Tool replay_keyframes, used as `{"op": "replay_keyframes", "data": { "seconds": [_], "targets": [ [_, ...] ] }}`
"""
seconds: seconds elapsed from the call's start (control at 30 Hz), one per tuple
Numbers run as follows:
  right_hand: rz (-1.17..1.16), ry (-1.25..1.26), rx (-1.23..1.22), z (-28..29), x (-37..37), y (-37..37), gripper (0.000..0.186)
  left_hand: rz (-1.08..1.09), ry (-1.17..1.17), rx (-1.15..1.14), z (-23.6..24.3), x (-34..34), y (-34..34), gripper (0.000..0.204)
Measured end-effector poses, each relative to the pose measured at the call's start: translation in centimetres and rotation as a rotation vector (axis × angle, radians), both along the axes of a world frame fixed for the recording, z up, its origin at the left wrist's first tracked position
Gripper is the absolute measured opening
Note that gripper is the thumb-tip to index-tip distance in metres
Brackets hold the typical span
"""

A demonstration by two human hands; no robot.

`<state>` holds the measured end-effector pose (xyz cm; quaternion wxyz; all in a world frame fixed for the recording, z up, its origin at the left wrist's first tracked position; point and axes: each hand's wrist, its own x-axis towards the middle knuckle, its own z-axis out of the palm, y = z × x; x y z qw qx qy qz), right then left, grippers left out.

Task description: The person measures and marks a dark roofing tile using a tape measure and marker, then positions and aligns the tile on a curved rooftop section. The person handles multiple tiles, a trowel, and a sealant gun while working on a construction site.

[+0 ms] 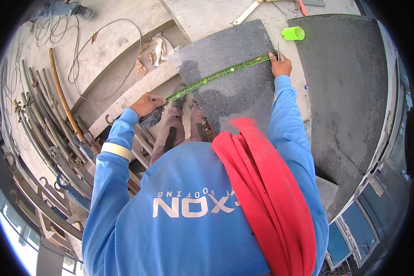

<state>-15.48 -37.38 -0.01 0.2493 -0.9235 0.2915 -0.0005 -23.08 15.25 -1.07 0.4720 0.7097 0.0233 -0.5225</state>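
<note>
A long green strip that looks like a tape measure blade (221, 73) is stretched between my hands, over a grey stone slab (244, 46). Its left end is pinched in the fingers of my left hand (148, 104), beyond the slab's left edge. At the slab's right edge, my right hand (280, 65) grips the other end. A thin pointed rod (278, 42), perhaps a pencil, sticks up from the right-hand fingers. Below the left hand is a dark rounded thing (152, 118) I cannot make out.
A larger dark slab (345, 87) lies to the right, with a bright green cup (293, 33) at its far corner. Poles and metal scaffold parts (46, 124) crowd the left. Cable (106, 96) loops over the concrete beside a recess. A hammer-like tool (249, 11) lies far ahead.
</note>
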Motion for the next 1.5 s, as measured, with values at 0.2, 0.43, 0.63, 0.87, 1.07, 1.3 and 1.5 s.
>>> {"op": "replay_keyframes", "data": {
  "seconds": [0.2,0.43,0.63,0.87,1.07,1.3,1.5],
  "targets": [
    [0.042,-0.097,0.29,4.9,-1.1,3.0,0.048,0.035,-0.034,0.011,-2.5,-2.7,0.1,0.033],
    [0.598,-0.072,0.306,9.4,-8.5,13.2,0.044,0.003,-0.143,0.115,-0.9,-3.6,1.1,0.03],
    [0.524,-0.147,0.239,10.4,-9.3,14.0,0.044,0.029,-0.244,0.109,0.2,-1.5,-0.6,0.034],
    [0.535,-0.056,0.281,12.0,-10.9,13.9,0.049,-0.011,-0.304,0.154,-0.5,0.3,-0.3,0.039],
    [0.758,0.307,0.068,12.7,-12.8,16.8,0.072,-0.072,-0.268,0.184,-0.3,0.1,1.0,0.04],
    [0.849,0.585,-0.006,10.8,-13.8,22.5,0.081,-0.05,-0.286,0.136,-0.9,-0.4,0.9,0.04],
    [0.814,0.582,0.038,9.4,-14.1,23.7,0.08,-0.07,-0.257,0.166,-1.1,-0.3,1.0,0.041]
  ]
}}
